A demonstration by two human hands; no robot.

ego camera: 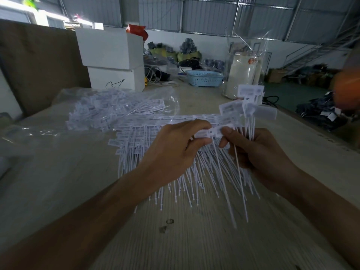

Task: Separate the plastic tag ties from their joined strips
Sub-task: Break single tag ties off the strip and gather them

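Note:
My left hand pinches the flat head of a white tag tie between thumb and forefinger. My right hand pinches the other end of that same short joined piece, and its curled fingers also hold a bundle of separated ties whose heads stand up above the hand. Thin white tails hang down from both hands. Beneath them a pile of joined strips lies spread on the wooden table.
A clear plastic bag of more ties lies at the back left. Behind it stand stacked white boxes, a blue basket and a clear bag holding white goods. An orange blur sits at the right edge.

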